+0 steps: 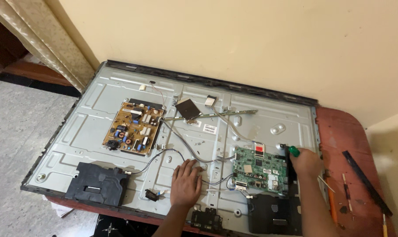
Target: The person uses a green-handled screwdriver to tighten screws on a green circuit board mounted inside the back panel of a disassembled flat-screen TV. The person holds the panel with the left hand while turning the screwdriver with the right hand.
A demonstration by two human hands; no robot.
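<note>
The green-handled screwdriver (294, 151) sits in the right hand (307, 163), which is curled tight around it so only the top of the handle shows; its tip is hidden, at the right edge of the green circuit board (259, 169), so whether it touches a screw cannot be told; the board lies at about four o'clock on the grey metal back panel (93, 118) of an opened flat television, and the hand is at three o'clock from the board, just beside it. The left hand (186, 183) lies flat on the panel with fingers spread a little, holding nothing, at nine o'clock from the green board and near it; thin wires (181, 154) run past its fingertips toward the board.

Outward from there: a black speaker box (274, 214) lies at six o'clock from the green board, touching its lower edge; a second black speaker box (97, 183) lies at nine o'clock from the left hand, well apart; a tan power board (133, 127) sits at eleven o'clock from that hand; a narrow strip board (216, 114) lies at twelve o'clock from it, near the panel's middle top. The panel rests on a red table (346, 131), whose bare part shows at three o'clock; on it, a long dark bar (366, 182) lies slanted, near the right hand.
</note>
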